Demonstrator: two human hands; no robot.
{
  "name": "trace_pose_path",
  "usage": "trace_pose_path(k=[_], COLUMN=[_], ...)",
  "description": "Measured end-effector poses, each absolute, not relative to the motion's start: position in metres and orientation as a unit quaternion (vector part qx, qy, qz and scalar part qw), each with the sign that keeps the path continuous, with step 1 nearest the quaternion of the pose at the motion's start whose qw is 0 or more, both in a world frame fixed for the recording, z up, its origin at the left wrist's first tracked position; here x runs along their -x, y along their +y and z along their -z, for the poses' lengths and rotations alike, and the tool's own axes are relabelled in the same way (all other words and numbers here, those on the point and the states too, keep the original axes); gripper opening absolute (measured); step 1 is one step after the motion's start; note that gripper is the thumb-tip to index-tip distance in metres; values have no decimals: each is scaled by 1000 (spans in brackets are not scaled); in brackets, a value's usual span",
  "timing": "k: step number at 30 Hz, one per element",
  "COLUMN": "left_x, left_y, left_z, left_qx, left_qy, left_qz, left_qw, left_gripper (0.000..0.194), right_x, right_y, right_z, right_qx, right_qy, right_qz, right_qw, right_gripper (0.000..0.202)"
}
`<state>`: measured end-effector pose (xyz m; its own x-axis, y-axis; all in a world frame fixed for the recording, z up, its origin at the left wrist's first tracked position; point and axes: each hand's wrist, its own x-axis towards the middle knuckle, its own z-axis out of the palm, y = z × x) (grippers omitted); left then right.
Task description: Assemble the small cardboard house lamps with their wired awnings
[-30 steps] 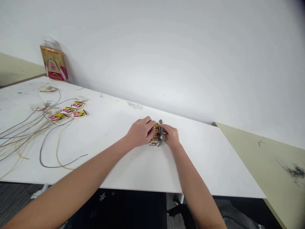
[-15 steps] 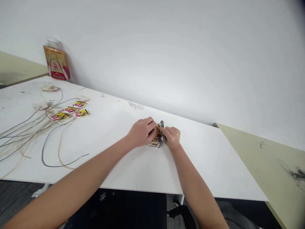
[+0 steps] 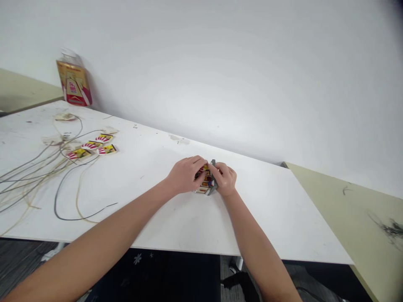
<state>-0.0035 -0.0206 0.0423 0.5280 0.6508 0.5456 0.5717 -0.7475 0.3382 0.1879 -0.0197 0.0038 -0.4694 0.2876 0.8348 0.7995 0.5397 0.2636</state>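
A small model building (image 3: 205, 184) with printed walls and a grey base edge lies tilted on the white table (image 3: 151, 222), between my hands. My left hand (image 3: 186, 173) is closed around its left side, with the thumb and fingers on the printed face. From the right, my right hand (image 3: 226, 178) grips the grey edge, its thumb reaching over the top toward the left fingertips. Both hands hide much of the model, so fine detail at the fingertips cannot be made out.
Several printed red, white and yellow pieces (image 3: 78, 154) lie at the left among long grey and tan wires (image 3: 56, 205). A gold and red carton-like container (image 3: 75, 86) leans against the wall (image 3: 220, 75). A cream-coloured surface (image 3: 340, 209) adjoins the table at the right.
My right fingers have shifted slightly on the model, and the thumb now lies further up along its edge. The left hand stays almost where it was.
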Motion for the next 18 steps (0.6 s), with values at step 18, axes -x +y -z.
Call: trace_pose_path(k=[18], left_x=[-1], left_y=[-21], left_z=[-43], left_qx=[-868], left_qy=[355], left_qz=[-341], left_qw=[67], left_gripper=[19], right_x=[-186], right_y=[-22], right_z=[-10], right_qx=[314], right_qy=[-814], right_qz=[322], right_qw=[368], right_gripper=[14])
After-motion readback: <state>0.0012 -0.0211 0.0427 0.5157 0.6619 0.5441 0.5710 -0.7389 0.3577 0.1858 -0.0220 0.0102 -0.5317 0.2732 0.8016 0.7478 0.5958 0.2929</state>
